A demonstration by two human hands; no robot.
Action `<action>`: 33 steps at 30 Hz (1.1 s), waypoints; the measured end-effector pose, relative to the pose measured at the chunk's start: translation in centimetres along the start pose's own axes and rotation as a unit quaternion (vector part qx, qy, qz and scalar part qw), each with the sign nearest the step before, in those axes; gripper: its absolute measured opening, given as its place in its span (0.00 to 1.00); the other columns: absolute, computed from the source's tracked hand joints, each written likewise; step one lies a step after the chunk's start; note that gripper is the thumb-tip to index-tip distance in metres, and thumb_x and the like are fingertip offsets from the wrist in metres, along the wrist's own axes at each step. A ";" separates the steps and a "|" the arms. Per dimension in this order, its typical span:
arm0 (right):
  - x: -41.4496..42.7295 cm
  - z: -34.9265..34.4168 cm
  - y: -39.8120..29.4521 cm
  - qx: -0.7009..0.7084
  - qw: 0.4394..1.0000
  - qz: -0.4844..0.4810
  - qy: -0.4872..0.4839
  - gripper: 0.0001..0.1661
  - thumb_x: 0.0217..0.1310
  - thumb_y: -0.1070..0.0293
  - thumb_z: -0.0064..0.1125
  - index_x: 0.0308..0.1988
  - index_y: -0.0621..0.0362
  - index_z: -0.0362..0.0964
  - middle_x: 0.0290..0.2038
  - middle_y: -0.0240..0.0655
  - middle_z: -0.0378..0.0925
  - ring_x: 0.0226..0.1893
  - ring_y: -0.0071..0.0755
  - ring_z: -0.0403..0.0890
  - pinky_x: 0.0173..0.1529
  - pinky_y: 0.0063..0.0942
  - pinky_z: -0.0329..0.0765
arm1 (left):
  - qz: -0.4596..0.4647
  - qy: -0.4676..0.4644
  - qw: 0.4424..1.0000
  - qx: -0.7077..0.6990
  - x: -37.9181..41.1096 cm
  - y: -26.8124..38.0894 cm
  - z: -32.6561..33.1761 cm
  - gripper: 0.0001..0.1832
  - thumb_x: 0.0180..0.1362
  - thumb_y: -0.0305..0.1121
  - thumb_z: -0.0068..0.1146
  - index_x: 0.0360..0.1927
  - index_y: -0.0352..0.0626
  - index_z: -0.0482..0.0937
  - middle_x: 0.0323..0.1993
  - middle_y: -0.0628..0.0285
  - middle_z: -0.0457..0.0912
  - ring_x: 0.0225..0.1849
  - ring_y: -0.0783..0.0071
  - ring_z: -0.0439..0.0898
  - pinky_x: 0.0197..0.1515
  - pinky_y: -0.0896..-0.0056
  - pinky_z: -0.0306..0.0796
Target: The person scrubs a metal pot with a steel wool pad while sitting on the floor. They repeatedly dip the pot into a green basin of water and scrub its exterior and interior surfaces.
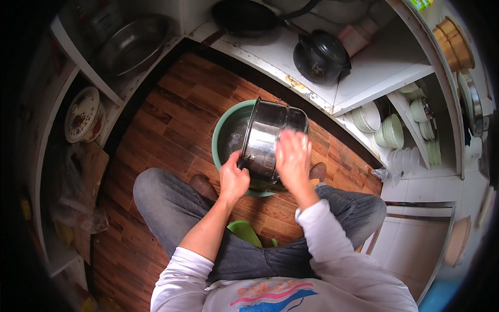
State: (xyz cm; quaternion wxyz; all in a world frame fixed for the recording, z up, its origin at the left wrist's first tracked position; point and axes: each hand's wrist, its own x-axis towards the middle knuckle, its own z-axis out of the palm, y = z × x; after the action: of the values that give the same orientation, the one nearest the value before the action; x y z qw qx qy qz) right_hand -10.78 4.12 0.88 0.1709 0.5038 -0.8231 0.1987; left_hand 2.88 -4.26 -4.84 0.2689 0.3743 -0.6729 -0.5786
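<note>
Between my knees, a shiny stainless steel pot [260, 146] is tipped on its side over a green plastic basin [216, 132]. The basin holds water [234, 136] with some suds. My left hand [235, 177] grips the pot's short black handle [244, 163], near its rim. Blurred by motion, my right hand [294, 160] lies flat over the pot's outer wall near the base, fingers extended. Whether anything is under that palm is hidden. The pot covers the right side of the basin.
Open white shelves surround the wood-patterned floor [171, 117]. They hold a metal basin [134, 46], a frying pan [245, 17], a black pan [319, 58], a floral lidded bowl [82, 115] and pale bowls [390, 130]. A green plastic object [245, 233] is beneath me.
</note>
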 end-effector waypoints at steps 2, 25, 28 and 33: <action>3.2 0.2 2.6 0.002 0.999 0.041 -0.006 0.13 0.55 0.70 0.58 0.41 0.64 0.76 0.42 0.42 0.77 0.43 0.47 0.73 0.48 0.44 0.69 | -0.022 -0.025 0.998 -0.061 -0.5 0.2 0.1 0.24 0.46 0.16 0.47 0.51 0.31 0.74 0.36 0.53 0.81 0.35 0.73 0.78 0.43 0.76 0.71; 0.3 -6.3 -0.4 0.015 0.996 0.035 0.076 0.20 0.51 0.74 0.64 0.47 0.63 0.74 0.48 0.41 0.73 0.47 0.47 0.71 0.51 0.40 0.68 | 0.083 -0.086 0.993 -0.008 -2.6 2.7 -0.7 0.28 0.42 0.15 0.48 0.53 0.32 0.73 0.45 0.47 0.79 0.49 0.56 0.80 0.56 0.66 0.70; -0.7 -4.8 0.2 0.032 0.995 0.049 0.080 0.21 0.51 0.74 0.64 0.47 0.64 0.73 0.49 0.43 0.72 0.48 0.49 0.70 0.53 0.41 0.69 | 0.072 -0.089 0.993 0.000 -2.0 1.3 -0.1 0.27 0.42 0.15 0.48 0.52 0.34 0.73 0.44 0.49 0.79 0.49 0.55 0.79 0.55 0.66 0.69; -3.9 -2.6 0.7 0.062 0.991 0.093 0.078 0.23 0.51 0.76 0.63 0.50 0.65 0.72 0.51 0.45 0.71 0.49 0.51 0.70 0.54 0.43 0.69 | 0.044 -0.124 0.991 0.014 -2.1 -0.9 0.7 0.27 0.42 0.15 0.50 0.51 0.39 0.71 0.43 0.50 0.78 0.49 0.53 0.78 0.55 0.66 0.69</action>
State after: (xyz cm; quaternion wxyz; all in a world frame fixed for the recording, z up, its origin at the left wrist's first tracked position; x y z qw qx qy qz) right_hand -9.54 8.68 1.15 0.1837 0.4176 -0.8365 0.3034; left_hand 3.74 -2.21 -5.66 0.2038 0.2733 -0.7249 -0.5986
